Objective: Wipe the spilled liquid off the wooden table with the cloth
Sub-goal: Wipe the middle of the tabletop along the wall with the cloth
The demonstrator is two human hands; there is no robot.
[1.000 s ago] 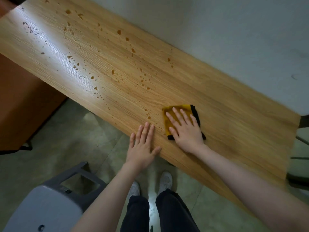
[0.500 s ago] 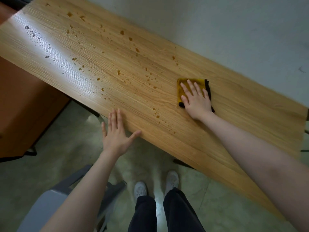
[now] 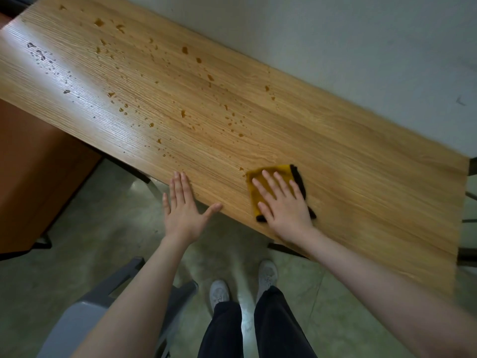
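**A:** Your right hand (image 3: 282, 202) lies flat on the yellow cloth (image 3: 271, 177), fingers straight and slightly spread, pressing it to the wooden table (image 3: 361, 156) near the front edge. It grips nothing; the palm alone pins the cloth.

**B:** And the left hand (image 3: 183, 205)?

**A:** Open too, fingers together, thumb out, fingertips at the table's front edge, well to the left of the cloth. It holds nothing.

**B:** Where's the liquid?

**A:** The brown droplets (image 3: 232, 122) begin just ahead of your right fingertips and scatter farther ahead and leftward. The wood to the right of your right hand looks dry.

**B:** So how do I wipe well?

**A:** I'd say keep your palm weight even and sweep forward and leftward in overlapping passes, so the cloth's leading edge meets the drops rather than smearing them.
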